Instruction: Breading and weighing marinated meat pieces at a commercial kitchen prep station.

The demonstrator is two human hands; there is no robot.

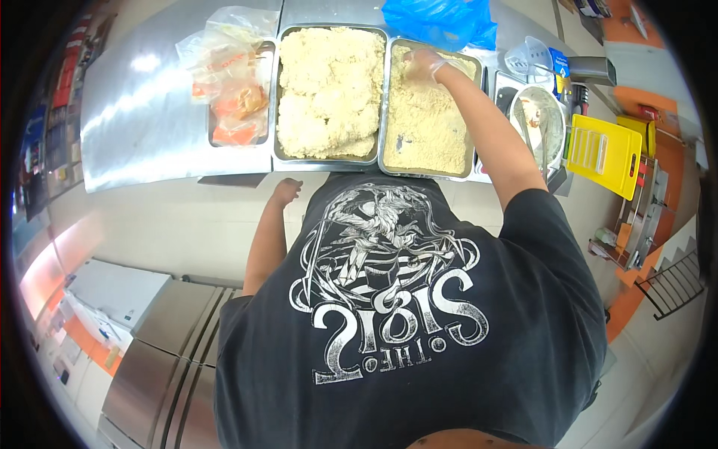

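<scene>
My right hand [422,66], in a clear plastic glove, reaches into the far part of a metal tray of pale yellow crumbs [429,126]. Its fingers are partly sunk in or blurred against the crumbs, so any hold is unclear. Left of that tray stands a second metal tray, heaped with crumb-coated pieces [331,92]. My left hand [288,191] hangs low in front of the table edge, fingers curled, touching neither tray; whether it holds anything cannot be made out. A smaller tray at the left bears clear plastic bags [233,73] and orange-red food [238,115].
A blue plastic bag [443,22] lies behind the crumb tray. At the right are a metal bowl with tongs [537,126], a clear measuring jug [529,58] and a yellow plastic board or lid [604,154]. The steel table [140,123] extends left.
</scene>
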